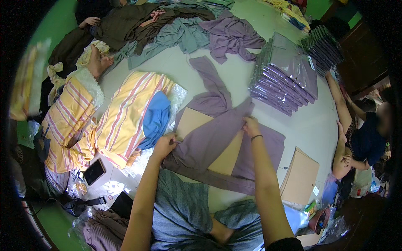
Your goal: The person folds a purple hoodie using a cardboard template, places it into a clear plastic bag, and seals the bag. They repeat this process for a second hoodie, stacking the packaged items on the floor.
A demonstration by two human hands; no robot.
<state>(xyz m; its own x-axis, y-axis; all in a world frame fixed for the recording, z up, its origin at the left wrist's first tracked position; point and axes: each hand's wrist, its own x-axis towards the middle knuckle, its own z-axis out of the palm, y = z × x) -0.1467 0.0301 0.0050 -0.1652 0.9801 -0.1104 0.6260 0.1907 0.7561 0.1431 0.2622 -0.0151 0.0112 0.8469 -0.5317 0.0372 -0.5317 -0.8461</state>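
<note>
A mauve garment (215, 138) lies spread on the floor in front of my crossed legs. A tan cardboard sheet (226, 157) rests on it, with one part of the cloth lying slantwise across the sheet. My left hand (164, 145) is closed on the garment's left edge beside the sheet. Higher and to the right, my right hand (252, 126) pinches the slanting cloth near its upper end. One long sleeve (209, 77) reaches away from me over the tiles. Both hands' fingertips are partly hidden by the cloth.
Bagged folded mauve garments (289, 71) form a stack at the far right. Cardboard sheets (299, 175) lie right of my knee. Yellow striped cloth (125, 113) with a blue cloth (156, 119) and a phone (94, 172) are left. People sit at far left and right.
</note>
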